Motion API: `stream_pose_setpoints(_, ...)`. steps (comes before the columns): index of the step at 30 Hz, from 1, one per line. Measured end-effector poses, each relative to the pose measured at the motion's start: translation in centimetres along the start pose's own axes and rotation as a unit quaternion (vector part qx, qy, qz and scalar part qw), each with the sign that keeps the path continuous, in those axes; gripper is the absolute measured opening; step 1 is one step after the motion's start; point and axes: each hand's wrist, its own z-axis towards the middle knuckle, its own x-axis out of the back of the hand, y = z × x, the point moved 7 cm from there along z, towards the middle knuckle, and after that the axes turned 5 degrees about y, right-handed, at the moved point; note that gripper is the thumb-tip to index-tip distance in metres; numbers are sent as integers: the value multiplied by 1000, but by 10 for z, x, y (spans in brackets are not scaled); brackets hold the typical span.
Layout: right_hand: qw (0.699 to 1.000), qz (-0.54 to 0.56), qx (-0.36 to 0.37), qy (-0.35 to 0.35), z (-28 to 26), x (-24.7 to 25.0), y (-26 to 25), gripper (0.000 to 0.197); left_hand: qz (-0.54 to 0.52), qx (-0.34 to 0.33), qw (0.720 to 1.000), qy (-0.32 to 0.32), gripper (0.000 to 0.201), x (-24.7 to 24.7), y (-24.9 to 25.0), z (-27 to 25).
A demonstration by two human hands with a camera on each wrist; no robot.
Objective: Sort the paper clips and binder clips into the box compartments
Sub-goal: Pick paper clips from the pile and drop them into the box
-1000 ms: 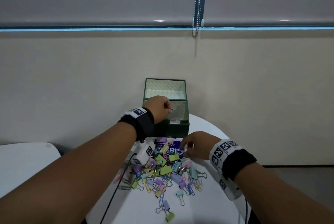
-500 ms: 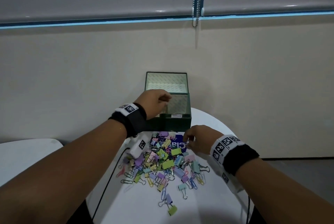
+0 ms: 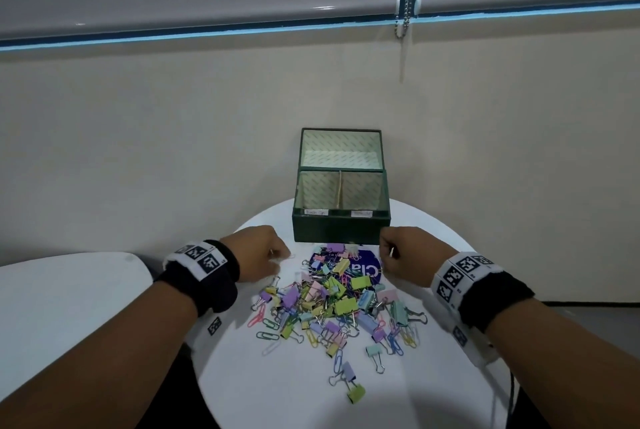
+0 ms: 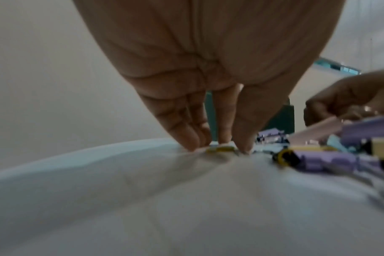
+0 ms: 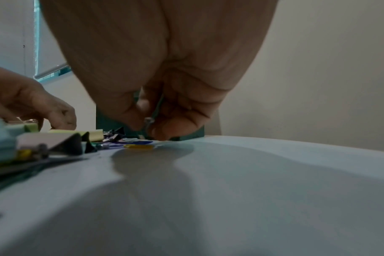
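Observation:
A dark green box [image 3: 341, 231] stands at the table's far edge, lid up, with two labelled front compartments split by a divider [image 3: 340, 191]. A pile of pastel binder clips and paper clips [image 3: 337, 300] lies in front of it. My left hand [image 3: 277, 257] is down on the table left of the pile, and its fingertips [image 4: 191, 145] and thumb pinch a yellow paper clip [image 4: 219, 149] against the surface. My right hand [image 3: 389, 252] hovers at the pile's far right corner, just before the box, pinching a thin clip [image 5: 149, 121] between thumb and fingers.
The round white table [image 3: 294, 394] ends close behind the box at a beige wall. A second white table [image 3: 52, 307] stands at the left. A dark blue round card [image 3: 365, 269] lies under the pile. A black cable [image 3: 512, 394] hangs off the right edge.
My left hand has come back from over the box down to the table left of the pile, without the clip it held there. My right hand has risen slightly off the pile, pinching a clip.

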Motion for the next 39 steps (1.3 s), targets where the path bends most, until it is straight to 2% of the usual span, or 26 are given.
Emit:
stream_pose_setpoints(2,1000,14,7,8,0,3,-1,15,-9,17,1000,13,16,0,0,1)
stream_pose_setpoints(8,998,34,3,-54,6,-4,-11,20,9,1,1000,20,12,2,11,0)
stream_pose_setpoints(10,997,49,1,-55,10,-3,-16,21,-19,9,998,60,11,9,8,-2)
stream_pose_setpoints(12,997,42,-1,-63,13,-6,-17,11,-50,30,993,103,9,17,2,-4)
stream_pose_setpoints(13,997,30,1,-75,14,-10,-17,18,-63,41,991,110,10,17,-2,-5)
stream_pose_setpoints(15,995,5,6,-101,15,-18,-17,36,-62,58,994,73,18,10,-6,-7)
stream_pose_setpoints(16,995,-3,4,-103,16,-19,-17,36,-51,63,996,44,23,5,-7,-8)
stream_pose_setpoints(18,996,-17,-6,-90,18,-18,-16,22,-31,69,997,10,31,-2,-9,-11)
stream_pose_setpoints(20,997,-30,-12,-73,19,-16,-15,14,-15,78,997,5,28,-4,-12,-16)
stream_pose_setpoints(23,997,-21,-8,-77,19,-18,-15,20,-3,87,996,8,19,-6,-13,-23)
stream_pose_setpoints(26,996,-24,-11,-90,20,-20,-14,16,-1,70,997,33,8,-3,-10,-20)
stream_pose_setpoints(28,996,-29,-15,-86,21,-19,-13,14,2,65,998,25,7,-6,-8,-18)
stream_pose_setpoints(31,996,-30,-31,-77,20,-18,-11,24,2,51,998,26,8,-9,-6,-17)
stream_pose_setpoints(34,996,-38,-35,-75,19,-18,-11,7,-32,20,998,52,9,-6,-1,-15)
stream_pose_setpoints(37,996,-52,-44,-57,19,-18,-9,22,-60,0,995,78,9,4,3,-8)
stream_pose_setpoints(39,996,-49,-53,-54,17,-19,-6,23,-56,-5,995,81,11,13,7,1)
